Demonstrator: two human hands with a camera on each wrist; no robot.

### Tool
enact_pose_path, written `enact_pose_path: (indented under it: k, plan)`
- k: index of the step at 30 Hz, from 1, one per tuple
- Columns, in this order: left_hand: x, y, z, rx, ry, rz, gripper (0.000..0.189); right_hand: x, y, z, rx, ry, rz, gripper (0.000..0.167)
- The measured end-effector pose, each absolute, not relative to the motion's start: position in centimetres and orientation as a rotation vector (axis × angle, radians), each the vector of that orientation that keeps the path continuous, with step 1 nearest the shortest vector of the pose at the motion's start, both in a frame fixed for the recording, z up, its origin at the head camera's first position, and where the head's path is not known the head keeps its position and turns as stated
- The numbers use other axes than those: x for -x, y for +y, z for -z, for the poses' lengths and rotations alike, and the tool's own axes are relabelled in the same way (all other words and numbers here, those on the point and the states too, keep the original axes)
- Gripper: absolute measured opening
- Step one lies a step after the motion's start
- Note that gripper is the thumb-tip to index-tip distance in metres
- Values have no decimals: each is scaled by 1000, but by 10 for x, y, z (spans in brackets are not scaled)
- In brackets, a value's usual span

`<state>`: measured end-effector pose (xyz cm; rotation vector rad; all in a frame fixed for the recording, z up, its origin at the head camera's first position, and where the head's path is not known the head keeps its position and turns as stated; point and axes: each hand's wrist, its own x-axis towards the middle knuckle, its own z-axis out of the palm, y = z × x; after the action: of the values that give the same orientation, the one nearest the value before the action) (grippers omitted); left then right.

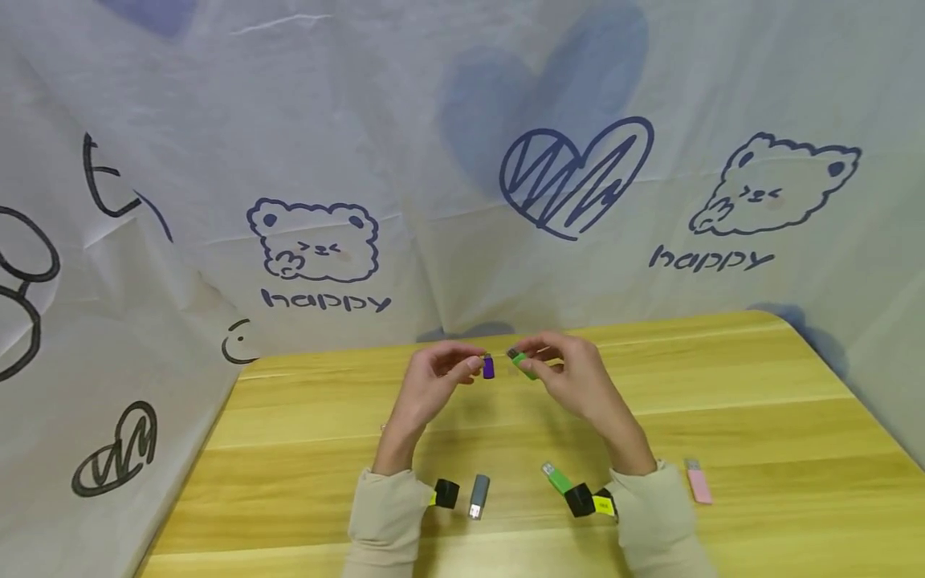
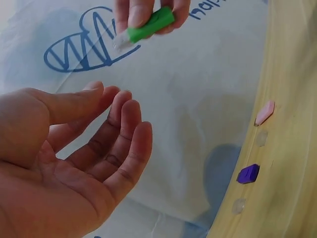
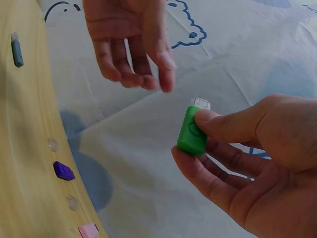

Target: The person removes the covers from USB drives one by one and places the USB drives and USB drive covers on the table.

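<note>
My right hand (image 1: 571, 373) pinches a green USB flash drive (image 3: 192, 131) between thumb and fingers. A clear cap (image 3: 200, 103) covers the drive's plug end, which points toward my left hand. Held in the air, my left hand (image 2: 84, 153) has nothing in it; its fingers bend loosely, with the thumb near the index finger. A purple USB drive (image 2: 248, 174) lies by the table's far edge, overlapping the left fingertips in the head view. Small clear round pieces (image 2: 238, 206) (image 3: 53, 144) lie on either side of it.
On the wooden table (image 1: 303, 474) nearer me are a grey flash drive (image 1: 479, 495), another green one (image 1: 555, 477) and a pink one (image 1: 698, 482). A second pink piece (image 3: 88, 230) lies at the far edge. Behind hangs a printed white cloth (image 1: 433, 241).
</note>
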<state>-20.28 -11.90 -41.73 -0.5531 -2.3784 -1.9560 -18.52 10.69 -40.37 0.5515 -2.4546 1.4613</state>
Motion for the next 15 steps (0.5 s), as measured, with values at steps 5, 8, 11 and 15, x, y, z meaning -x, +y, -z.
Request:
enact_pose_path:
  k: [5,8,11,15]
  plan:
    - [201,-111,419,584,-2304,1996,16,184,98,404,-555,-2440,-1508,12]
    - [202,-107,420,600,-2244,2037,16,183,94,404,-556,-2422,-1495,13]
    - [203,-105,420,612,-2192,2068,15,183,91,404,-530,-2403,-1489,13]
    - [202,-103,421,601,-2154,2091,13,181,89,403,-498,-2402,-1520,12]
